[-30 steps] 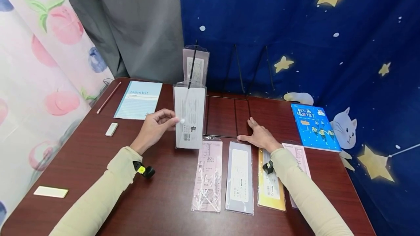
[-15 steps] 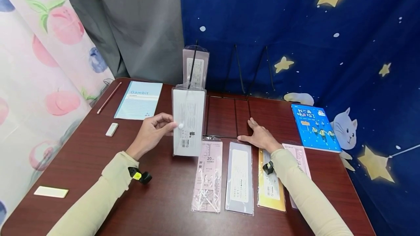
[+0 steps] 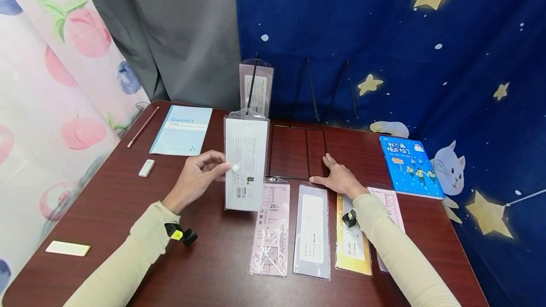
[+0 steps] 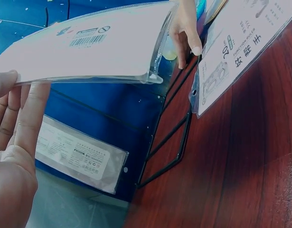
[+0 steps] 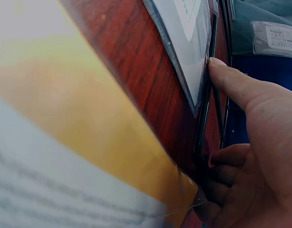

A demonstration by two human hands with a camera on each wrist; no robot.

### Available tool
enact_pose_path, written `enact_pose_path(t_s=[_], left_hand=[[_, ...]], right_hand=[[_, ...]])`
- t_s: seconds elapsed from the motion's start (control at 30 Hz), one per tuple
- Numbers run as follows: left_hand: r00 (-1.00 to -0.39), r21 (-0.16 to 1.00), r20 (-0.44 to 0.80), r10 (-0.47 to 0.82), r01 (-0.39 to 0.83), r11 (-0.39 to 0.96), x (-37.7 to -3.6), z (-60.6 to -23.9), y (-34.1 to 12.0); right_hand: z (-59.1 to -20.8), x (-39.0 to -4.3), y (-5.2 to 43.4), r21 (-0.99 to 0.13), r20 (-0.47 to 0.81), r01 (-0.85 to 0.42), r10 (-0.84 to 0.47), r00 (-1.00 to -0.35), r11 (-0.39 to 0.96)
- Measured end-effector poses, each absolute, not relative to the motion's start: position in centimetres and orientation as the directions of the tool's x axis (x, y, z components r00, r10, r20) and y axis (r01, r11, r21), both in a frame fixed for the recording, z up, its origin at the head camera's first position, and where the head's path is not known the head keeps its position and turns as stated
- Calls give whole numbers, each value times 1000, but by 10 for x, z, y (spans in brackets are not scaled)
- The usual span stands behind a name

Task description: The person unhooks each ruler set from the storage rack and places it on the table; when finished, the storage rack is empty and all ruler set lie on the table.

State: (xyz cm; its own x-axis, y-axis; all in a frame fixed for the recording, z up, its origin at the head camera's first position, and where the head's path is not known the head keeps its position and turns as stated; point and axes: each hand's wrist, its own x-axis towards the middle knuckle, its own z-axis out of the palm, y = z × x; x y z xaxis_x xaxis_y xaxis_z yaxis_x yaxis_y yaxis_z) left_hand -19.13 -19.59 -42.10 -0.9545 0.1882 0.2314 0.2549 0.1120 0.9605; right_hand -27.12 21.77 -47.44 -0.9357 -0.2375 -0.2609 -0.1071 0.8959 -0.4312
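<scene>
My left hand [image 3: 205,173] pinches the left edge of a white packet in a clear sleeve [image 3: 246,162] and holds it upright above the table. The left wrist view shows that packet [image 4: 89,47] over my fingers [image 4: 27,118]. My right hand [image 3: 337,174] rests flat on the table, on the base of a black wire rack [image 3: 298,150], with its thumb [image 5: 236,83] beside a rack wire. A similar packet [image 3: 256,86] stands in the rack at the back. Before me lie a pink packet [image 3: 270,226], a grey one [image 3: 312,229] and a yellow one [image 3: 350,240].
A further pink packet [image 3: 390,203] lies partly under my right forearm. A light blue Gambit notebook [image 3: 182,130], a pencil [image 3: 142,127] and an eraser [image 3: 146,167] lie at the back left. A white slab [image 3: 68,248] lies front left, a blue book [image 3: 408,166] right.
My left hand has brought the white packet a little lower and nearer to me. The right hand has stayed where it was.
</scene>
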Motion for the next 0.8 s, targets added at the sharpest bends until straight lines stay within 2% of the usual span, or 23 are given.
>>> enact_pose_path(t_s=[0.53, 0.8], left_hand=[[-945, 956, 243, 220, 272, 113, -169, -424, -200], [-962, 974, 165, 217, 194, 118, -158, -446, -209]], right_hand=[[-475, -271, 218, -432, -270, -102, -236, -934, 896], [-473, -272, 218, -438, -272, -104, -242, -931, 893]])
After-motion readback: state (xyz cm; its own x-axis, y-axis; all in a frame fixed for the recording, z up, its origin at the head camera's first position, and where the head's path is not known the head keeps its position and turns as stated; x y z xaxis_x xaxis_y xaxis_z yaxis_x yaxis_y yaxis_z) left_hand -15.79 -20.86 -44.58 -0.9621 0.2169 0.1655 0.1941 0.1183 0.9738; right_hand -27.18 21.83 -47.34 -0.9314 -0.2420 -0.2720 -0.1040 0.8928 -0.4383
